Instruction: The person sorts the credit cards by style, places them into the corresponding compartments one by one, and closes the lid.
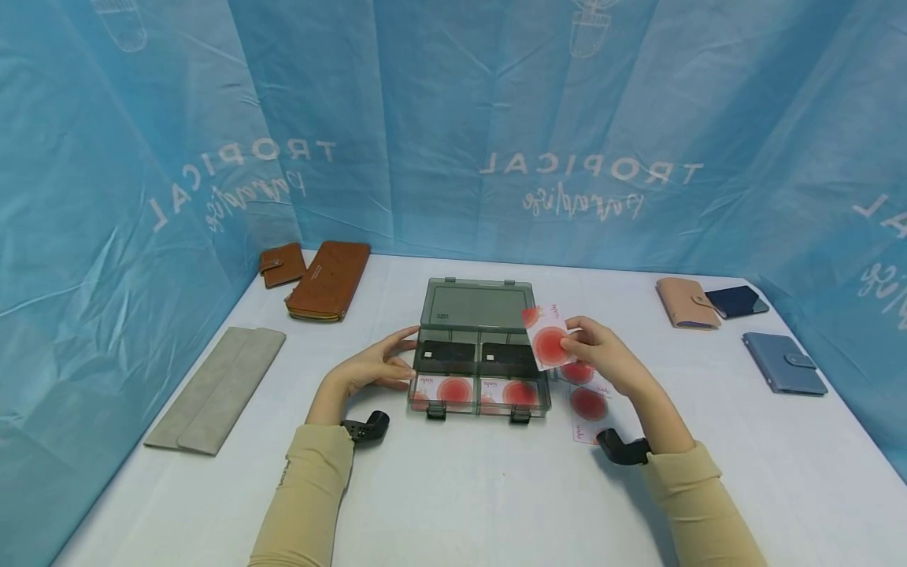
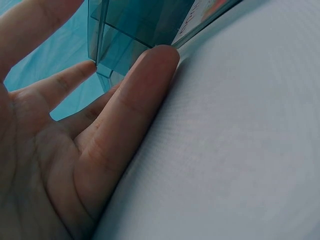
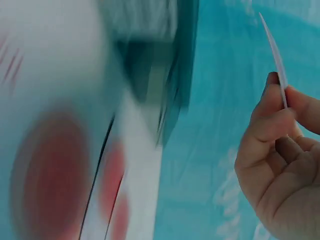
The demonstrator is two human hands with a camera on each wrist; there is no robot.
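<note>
A translucent grey-green divided box (image 1: pixel 478 412) lies with its lid (image 1: pixel 478 307) raised at the back. Black cards (image 1: pixel 445 357) fill its rear compartments; white cards with red circles (image 1: pixel 453 389) lie in the front ones. My left hand (image 1: pixel 368 364) rests at the box's left side, its extended fingers (image 2: pixel 135 105) touching the wall. Between thumb and fingers, my right hand (image 1: pixel 605 354) pinches a white card with a red circle (image 1: pixel 546 339), tilted above the box's right edge. The right wrist view shows that card (image 3: pixel 274 52) edge-on. More such cards (image 1: pixel 589 404) lie on the table to the right.
At the back left are a small brown wallet (image 1: pixel 283 264) and a long brown zip wallet (image 1: pixel 329 281). A grey folded case (image 1: pixel 216 391) lies at the left. To the right are a tan wallet (image 1: pixel 686 302), a dark card holder (image 1: pixel 738 301) and a blue wallet (image 1: pixel 783 363).
</note>
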